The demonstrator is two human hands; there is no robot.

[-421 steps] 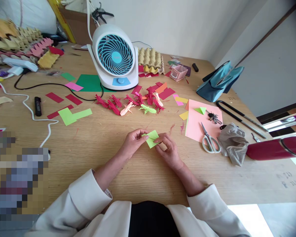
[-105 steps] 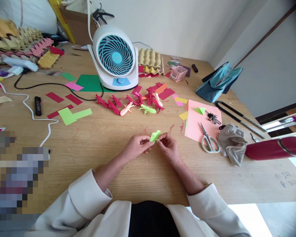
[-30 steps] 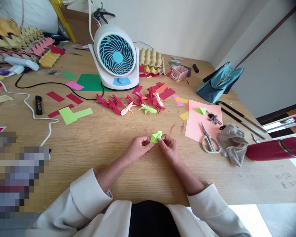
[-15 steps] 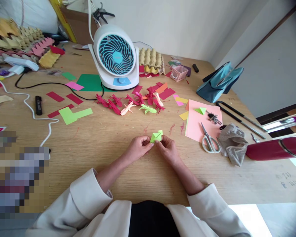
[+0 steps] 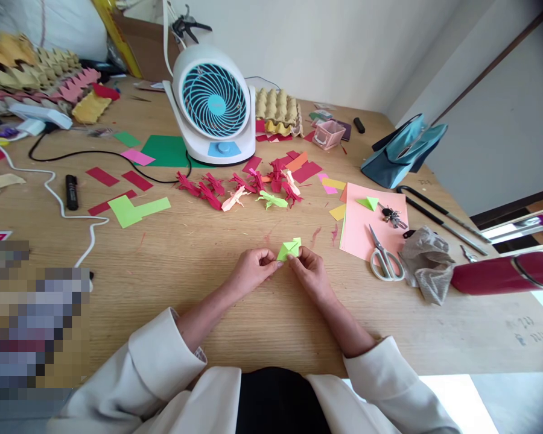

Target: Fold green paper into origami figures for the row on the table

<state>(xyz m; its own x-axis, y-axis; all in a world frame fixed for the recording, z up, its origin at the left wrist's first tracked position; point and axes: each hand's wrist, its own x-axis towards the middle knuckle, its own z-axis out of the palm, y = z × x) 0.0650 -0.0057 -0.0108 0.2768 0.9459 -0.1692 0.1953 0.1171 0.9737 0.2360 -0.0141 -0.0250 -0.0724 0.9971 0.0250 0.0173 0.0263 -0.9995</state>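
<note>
A small folded piece of light green paper (image 5: 288, 249) is pinched between my two hands above the middle of the table. My left hand (image 5: 256, 267) grips its lower left corner between thumb and fingers. On the other side, my right hand (image 5: 308, 269) is closed on the right edge, its thumb lying on the front of the fold. Beyond the hands lies a group of folded paper figures, several red (image 5: 210, 196), a peach one (image 5: 234, 199) and a light green one (image 5: 273, 199).
A white fan (image 5: 216, 108) stands behind the figures. Flat light green paper (image 5: 124, 211) and a black marker (image 5: 71, 193) lie left. To the right are pink sheets (image 5: 355, 232), scissors (image 5: 382, 259), keys (image 5: 393, 218), a crumpled bag (image 5: 428, 262) and a red bottle (image 5: 493, 274).
The folded green paper has shifted very slightly to the right and tilted a little in my fingers. Both hands keep their hold on it.
</note>
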